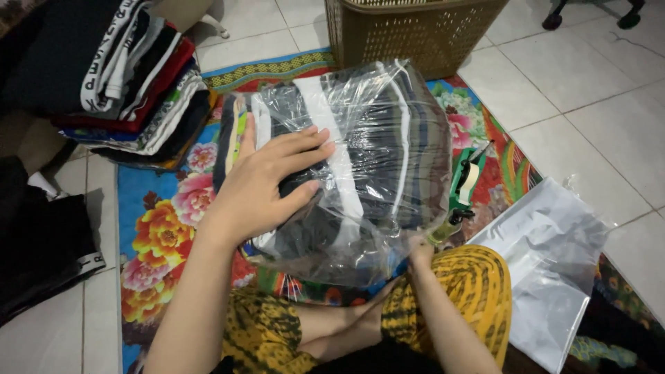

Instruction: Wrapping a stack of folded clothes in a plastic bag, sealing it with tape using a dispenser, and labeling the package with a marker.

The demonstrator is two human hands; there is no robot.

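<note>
White tiled floor (589, 76) fills the frame, a floral mat (156, 228) spread over its middle. Brown lattice laundry basket (415, 31) top centre. Stack of folded clothes (131, 76) upper left, dark fabric heap (41, 242) at left edge. Centre of frame: clear plastic bag (388, 166) stuffed with folded striped garments, lying on the mat. Looks soft, bulky, moderately light; film is slick and crinkly, so best held by pressing flat on top or gathering the open mouth at the lower edge. Flat empty plastic bags (554, 263) lower right. Left hand (267, 183) pressed flat on the bundle, fingers spread wide, holding nothing. Right hand (419, 253) at the bag's lower edge, by a green tape dispenser (463, 187); its grip is mostly hidden, cannot tell if closed.
</note>
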